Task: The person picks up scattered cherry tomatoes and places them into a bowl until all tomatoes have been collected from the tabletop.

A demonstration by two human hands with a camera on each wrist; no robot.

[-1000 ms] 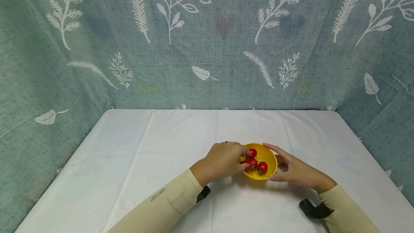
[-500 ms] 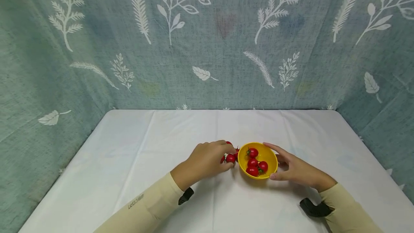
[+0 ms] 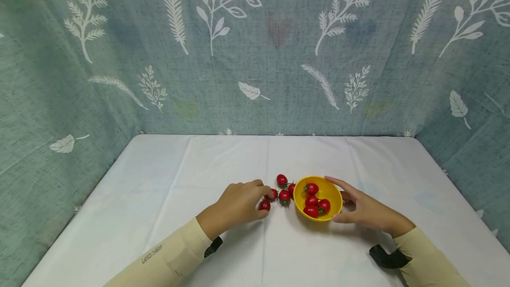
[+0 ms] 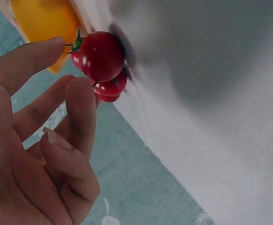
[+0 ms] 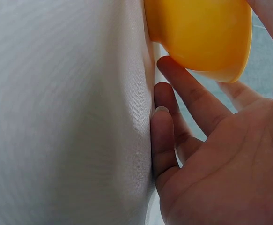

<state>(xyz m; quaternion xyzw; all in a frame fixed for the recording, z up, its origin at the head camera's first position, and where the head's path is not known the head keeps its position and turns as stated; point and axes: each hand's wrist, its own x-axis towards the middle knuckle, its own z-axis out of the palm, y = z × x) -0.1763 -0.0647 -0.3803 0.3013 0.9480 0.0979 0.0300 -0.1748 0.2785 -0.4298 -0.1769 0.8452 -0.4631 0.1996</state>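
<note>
My left hand (image 3: 235,205) reaches over several loose cherry tomatoes (image 3: 284,197). Its thumb and forefinger are spread on either side of the nearest cherry tomato (image 3: 264,205); the left wrist view shows a gap between the fingertips and the red cherry tomato (image 4: 102,56) with its green stalk. Around the right side of a yellow bowl (image 3: 334,194) my right hand (image 3: 370,211) is curved, forefinger at the far rim and thumb at the near rim. Several cherry tomatoes (image 3: 311,201) lie inside the bowl. In the right wrist view, fingers lie against the bowl's outside (image 5: 202,33).
A white cloth (image 3: 207,158) covers the table. Patterned grey-green curtains (image 3: 255,70) enclose the back and sides. Loose cherry tomatoes (image 3: 281,180) lie close to the bowl's left side. Each wrist carries a black strap (image 3: 388,258).
The left hand has left the bowl, where it was over the cherry tomatoes, and moved left to the loose ones, uncovering several. The right hand and bowl have stayed in place.
</note>
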